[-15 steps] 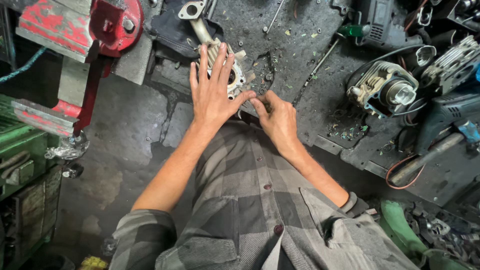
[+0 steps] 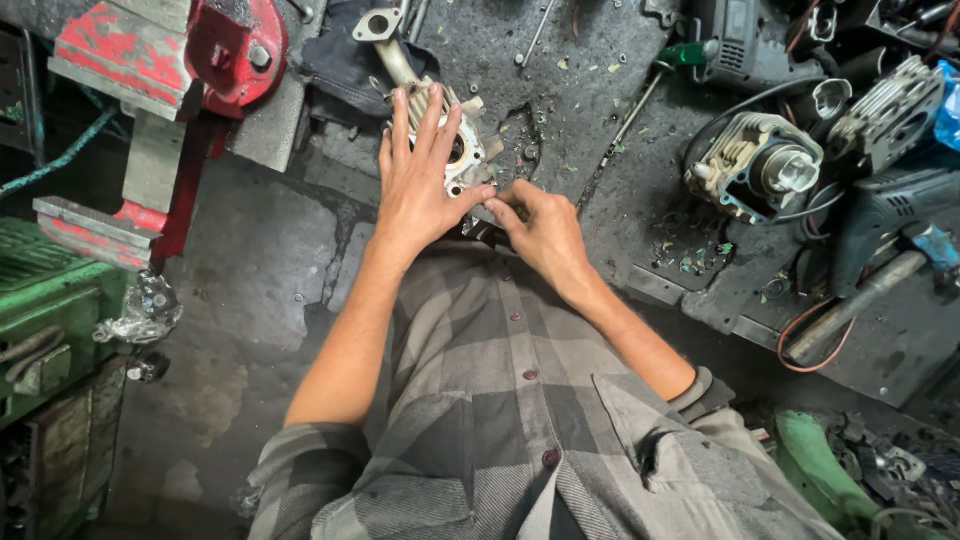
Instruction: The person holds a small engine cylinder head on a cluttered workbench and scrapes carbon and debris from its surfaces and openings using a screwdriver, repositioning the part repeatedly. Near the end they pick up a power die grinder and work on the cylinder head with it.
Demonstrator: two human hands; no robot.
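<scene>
My left hand [image 2: 420,180] lies flat, fingers spread, on top of a pale metal engine part [image 2: 468,150] resting on the dark, grimy workbench [image 2: 580,100]. The hand presses on the part and covers most of it. My right hand [image 2: 540,232] is beside it at the near edge of the part, fingers curled with thumb and forefinger pinched at the part's rim; what they grip is too small to tell. A bent metal pipe with a flange [image 2: 385,40] reaches away from the part.
A red bench vise [image 2: 190,60] stands at the left. A screwdriver [image 2: 650,85], a small engine cylinder [image 2: 760,165], power tools [image 2: 890,210] and cables crowd the right side. A green machine [image 2: 50,300] sits lower left. Debris is scattered on the bench.
Both hands stay on the engine part; the right hand's fingers have shifted slightly toward the part's rim.
</scene>
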